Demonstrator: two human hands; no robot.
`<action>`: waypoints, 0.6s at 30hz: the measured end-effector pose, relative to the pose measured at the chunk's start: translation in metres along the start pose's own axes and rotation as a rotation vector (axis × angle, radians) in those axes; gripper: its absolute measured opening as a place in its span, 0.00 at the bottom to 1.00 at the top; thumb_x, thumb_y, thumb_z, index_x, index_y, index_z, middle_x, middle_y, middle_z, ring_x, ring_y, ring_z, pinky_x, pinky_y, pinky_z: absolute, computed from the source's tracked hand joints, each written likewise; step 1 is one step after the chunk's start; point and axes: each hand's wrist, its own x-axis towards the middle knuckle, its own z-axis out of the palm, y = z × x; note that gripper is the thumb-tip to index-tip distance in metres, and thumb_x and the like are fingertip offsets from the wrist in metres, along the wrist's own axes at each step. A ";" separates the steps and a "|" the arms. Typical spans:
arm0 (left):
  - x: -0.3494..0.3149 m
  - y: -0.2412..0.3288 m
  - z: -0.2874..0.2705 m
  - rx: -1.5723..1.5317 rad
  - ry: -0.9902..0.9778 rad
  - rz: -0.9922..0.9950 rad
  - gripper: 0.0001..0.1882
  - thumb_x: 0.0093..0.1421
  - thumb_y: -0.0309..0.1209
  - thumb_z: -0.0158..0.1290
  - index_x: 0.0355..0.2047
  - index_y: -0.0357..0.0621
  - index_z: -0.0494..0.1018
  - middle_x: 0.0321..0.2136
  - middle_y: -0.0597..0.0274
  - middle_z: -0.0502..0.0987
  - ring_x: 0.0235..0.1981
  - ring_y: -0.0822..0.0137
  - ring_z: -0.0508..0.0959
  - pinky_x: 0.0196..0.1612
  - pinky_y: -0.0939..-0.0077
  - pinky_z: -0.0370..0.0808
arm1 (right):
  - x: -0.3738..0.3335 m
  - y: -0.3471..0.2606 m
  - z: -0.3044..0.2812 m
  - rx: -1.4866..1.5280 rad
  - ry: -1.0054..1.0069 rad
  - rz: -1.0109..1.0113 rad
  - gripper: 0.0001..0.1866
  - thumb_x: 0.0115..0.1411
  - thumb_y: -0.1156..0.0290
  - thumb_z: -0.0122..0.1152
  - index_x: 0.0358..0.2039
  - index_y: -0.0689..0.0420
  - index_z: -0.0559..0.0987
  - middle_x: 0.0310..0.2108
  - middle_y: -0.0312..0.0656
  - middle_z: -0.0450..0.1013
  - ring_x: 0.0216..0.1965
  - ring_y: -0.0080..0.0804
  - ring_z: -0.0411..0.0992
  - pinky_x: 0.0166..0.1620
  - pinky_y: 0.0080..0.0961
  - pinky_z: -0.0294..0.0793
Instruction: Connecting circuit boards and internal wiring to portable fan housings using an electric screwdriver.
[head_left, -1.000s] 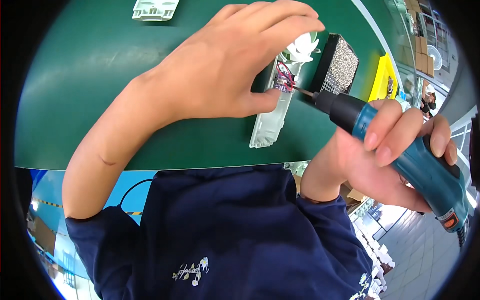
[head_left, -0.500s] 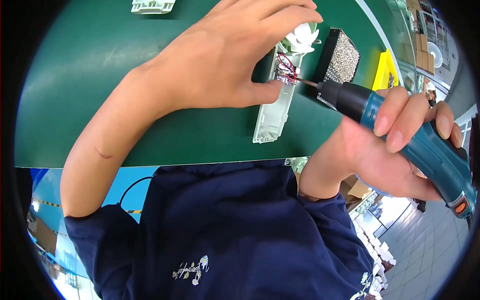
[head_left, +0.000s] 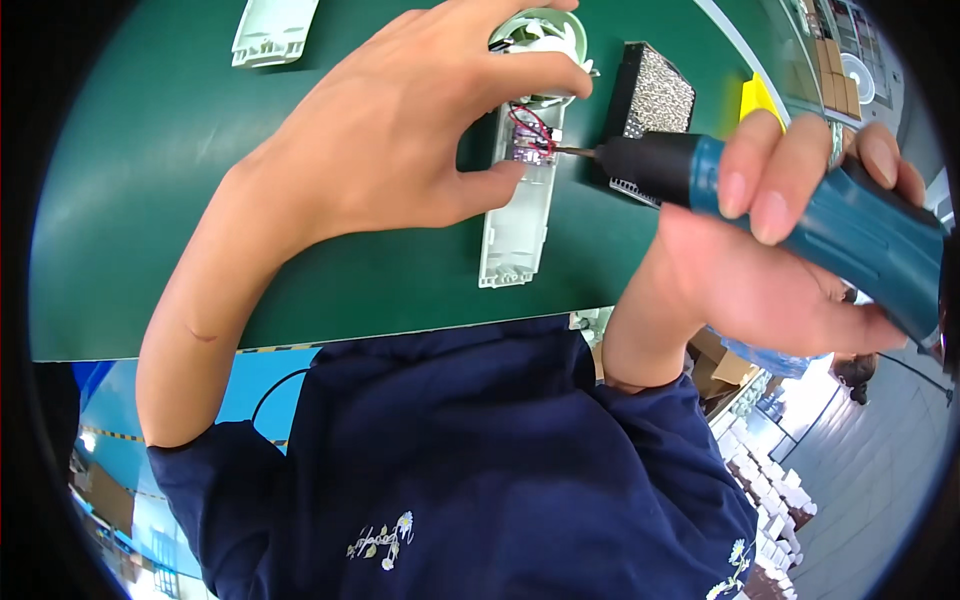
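Observation:
A pale green plastic housing (head_left: 515,235) lies on the bench, its rounded far end holding white fan-like blades. My left hand (head_left: 400,140) grips it, thumb against the long side and fingers over the rounded end. Inside sits a small circuit board (head_left: 528,150) with red and black wires (head_left: 532,118). Wrapped in my right hand (head_left: 760,280) is a blue and black electric screwdriver (head_left: 860,240). Its thin bit reaches the board from the right; whether a screw is under the tip I cannot tell.
Just right of the housing stands a black tray (head_left: 660,95) full of small metal pieces, perhaps screws. Farther right is a yellow bin (head_left: 757,97). Another pale green shell (head_left: 276,32) lies at the far left on the green bench (head_left: 130,220).
The view has shifted, and the housing and both hands appear farther left. The screwdriver lies more level now, its bit still at the board. More of the rounded end shows.

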 end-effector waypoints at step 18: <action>0.010 0.019 0.013 -0.051 0.009 -0.096 0.26 0.56 0.29 0.62 0.55 0.47 0.71 0.63 0.40 0.59 0.60 0.41 0.67 0.64 0.57 0.64 | -0.048 -0.030 -0.084 0.250 0.187 0.240 0.46 0.58 0.25 0.46 0.55 0.59 0.74 0.44 0.43 0.70 0.31 0.36 0.70 0.33 0.35 0.67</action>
